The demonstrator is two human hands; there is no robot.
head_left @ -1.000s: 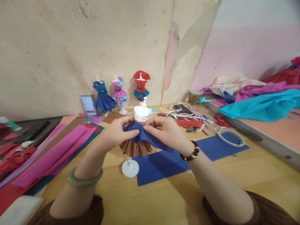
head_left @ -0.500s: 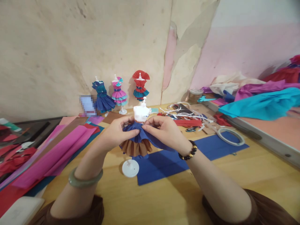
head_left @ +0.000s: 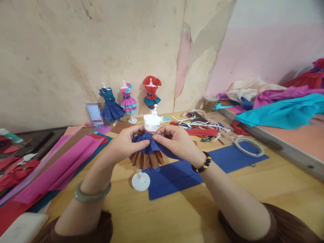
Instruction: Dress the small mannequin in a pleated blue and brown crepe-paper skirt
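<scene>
A small white dress-form mannequin (head_left: 152, 122) stands tilted in front of me, its round white base (head_left: 140, 181) near the table. Around its waist sits a gathered blue crepe-paper strip (head_left: 155, 147), above a pleated brown ruffle (head_left: 146, 160). My left hand (head_left: 129, 139) is closed on the blue strip at the left of the waist, thumb in front. At the right of the waist my right hand (head_left: 176, 140) pinches the same strip, whose loose end trails under the palm. The fingertips behind the waist are hidden.
Three dressed mannequins, among them a red one (head_left: 152, 92), stand along the wall. A blue paper sheet (head_left: 177, 179) lies on the table under a roll of tape (head_left: 249, 147). Folded coloured paper (head_left: 76, 155) is at left; a turquoise sheet (head_left: 283, 111) rests on a box at right.
Both hands stay at the waist with almost no movement. My right hand has shifted very slightly left, and the strip's loose end hangs a little differently beneath it.
</scene>
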